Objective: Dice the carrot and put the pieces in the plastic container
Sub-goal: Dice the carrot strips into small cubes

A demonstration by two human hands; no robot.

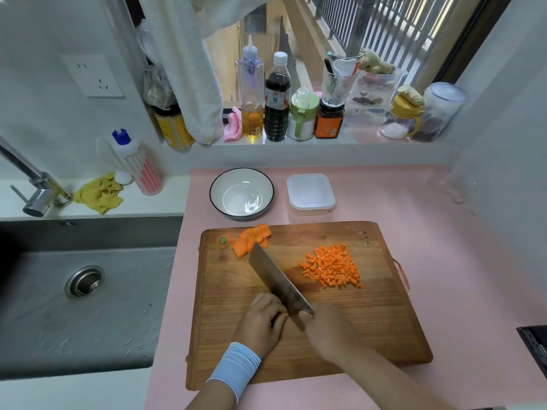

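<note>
**A:** What are the 2 hands doing?

**B:** The right hand (328, 327) is wrapped round the grip of the cleaver (278, 279). The handle itself is hidden under the fist. Only the blade shows, running away from the person toward the far left of the cutting board (296, 344)

**A:** And the left hand?

**B:** The left hand (260, 318) sits low over the board with its fingers curled tight, knuckles against the left face of the blade near its heel. Whatever is under those fingers is hidden, so I cannot tell whether it holds anything. A pale blue cuff (233, 368) covers its wrist

**A:** Where is the carrot?

**B:** In 3 lots, all on the board. The diced carrot (331, 267) lies in 1 loose pile to the right of the blade, apart from it. The carrot slices (251, 239) lie fanned at the far left edge, just beside the blade tip. The carrot stub (224, 241) lies left of them, near the corner

**A:** And the plastic container?

**B:** The plastic container (310, 192), white and square, stands on the pink counter (444, 261) just beyond the board's far edge. I cannot tell whether its lid is on. A dark-rimmed bowl (241, 192) stands to its left, near but apart
</note>
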